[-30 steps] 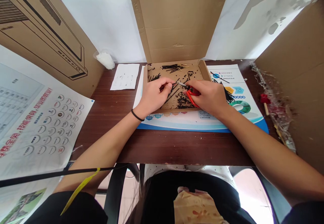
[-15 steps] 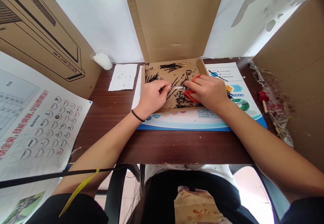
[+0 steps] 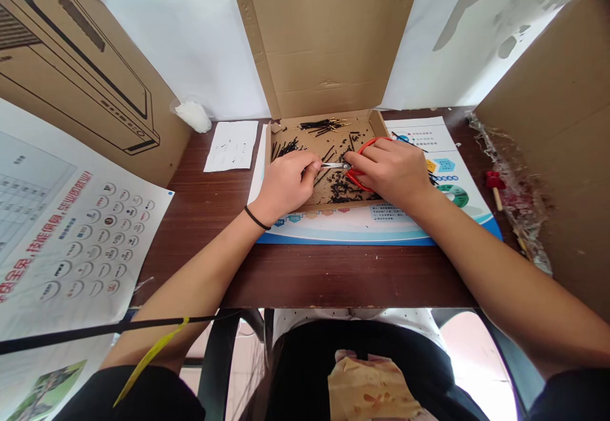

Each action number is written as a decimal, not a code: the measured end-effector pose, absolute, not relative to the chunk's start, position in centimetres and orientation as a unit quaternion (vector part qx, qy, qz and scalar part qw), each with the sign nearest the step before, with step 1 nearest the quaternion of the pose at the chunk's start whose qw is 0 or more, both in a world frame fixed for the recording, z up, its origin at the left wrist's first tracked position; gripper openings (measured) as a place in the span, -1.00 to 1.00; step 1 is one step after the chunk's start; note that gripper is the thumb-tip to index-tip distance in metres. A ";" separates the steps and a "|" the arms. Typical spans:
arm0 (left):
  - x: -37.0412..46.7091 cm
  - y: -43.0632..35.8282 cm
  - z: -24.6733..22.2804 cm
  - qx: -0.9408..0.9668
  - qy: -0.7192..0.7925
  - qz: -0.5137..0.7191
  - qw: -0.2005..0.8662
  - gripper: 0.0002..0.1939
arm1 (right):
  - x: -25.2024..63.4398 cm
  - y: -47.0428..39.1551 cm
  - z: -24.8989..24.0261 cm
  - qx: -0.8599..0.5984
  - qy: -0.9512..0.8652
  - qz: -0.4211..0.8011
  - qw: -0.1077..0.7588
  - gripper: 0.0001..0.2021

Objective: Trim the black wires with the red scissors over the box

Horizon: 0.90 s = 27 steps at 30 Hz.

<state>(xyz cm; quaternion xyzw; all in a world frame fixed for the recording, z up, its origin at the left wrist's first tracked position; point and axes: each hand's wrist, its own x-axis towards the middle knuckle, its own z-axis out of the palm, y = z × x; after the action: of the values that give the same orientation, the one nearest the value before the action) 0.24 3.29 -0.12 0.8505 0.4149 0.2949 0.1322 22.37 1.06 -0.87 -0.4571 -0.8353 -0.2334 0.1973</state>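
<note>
My right hand (image 3: 400, 170) is closed around the red handles of a pair of scissors (image 3: 345, 166), their metal blades pointing left. At the blade tips my left hand (image 3: 290, 183) pinches thumb and forefinger together; what lies between them is too small to make out. Both hands are over a shallow open cardboard box (image 3: 328, 206). Inside it, black thin pieces with gold tips (image 3: 324, 125) lie at the back. Another bunch of black thin pieces (image 3: 284, 147) sits by the left wall. Short black scraps (image 3: 342, 190) are scattered between the hands.
The box's raised lid (image 3: 328, 40) leans at the back. A small white paper (image 3: 231, 146) lies left on the brown table (image 3: 343, 275). A printed sheet (image 3: 324, 230) lies under the box. Cardboard panels (image 3: 562, 122) stand at both sides; crumpled clear plastic (image 3: 519, 205) lies right.
The scissors' red upper handle has shifted slightly up and right with my right fingers, and the handles look spread a little wider. My left hand stays almost in place.
</note>
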 end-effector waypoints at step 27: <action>0.4 3.1 0.4 0.819 0.420 0.310 0.240 -0.76 | 22.4 1.0 -0.7 -0.476 -0.834 -0.186 0.208 -0.71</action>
<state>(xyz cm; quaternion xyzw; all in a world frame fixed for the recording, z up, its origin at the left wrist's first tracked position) 0.39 3.06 0.36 0.8187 0.4198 0.3097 0.2400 22.36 1.00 -0.75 -0.4763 -0.8338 -0.1862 0.2081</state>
